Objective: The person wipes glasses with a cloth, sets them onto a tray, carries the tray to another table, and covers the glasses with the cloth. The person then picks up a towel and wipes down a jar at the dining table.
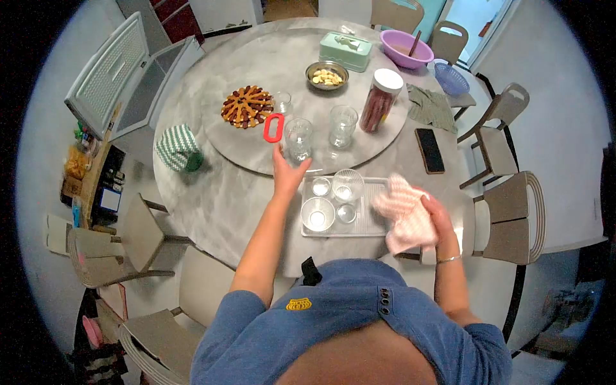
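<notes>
My left hand (pixel 289 170) reaches to the front of the raised round board, thumb and fingers apart, just below a clear glass (pixel 299 138); whether it touches the glass I cannot tell. A second glass (pixel 343 127) stands to the right. My right hand (pixel 439 218) holds a pink and white cloth (pixel 407 218) over the right end of a clear tray (pixel 375 221). On the tray are a ribbed glass (pixel 348 185), a wider glass (pixel 317 214) and two small glass cups (pixel 321 187). A red ring-shaped object (pixel 274 128) lies left of the first glass.
Behind stand a patterned trivet (pixel 247 107), a small glass (pixel 282 102), a metal bowl (pixel 327 76), a white-lidded jar (pixel 381 102), a green box (pixel 345 51) and a purple basin (pixel 407 49). A phone (pixel 429 151) lies right; a striped cloth (pixel 176 147) lies left. Chairs surround the table.
</notes>
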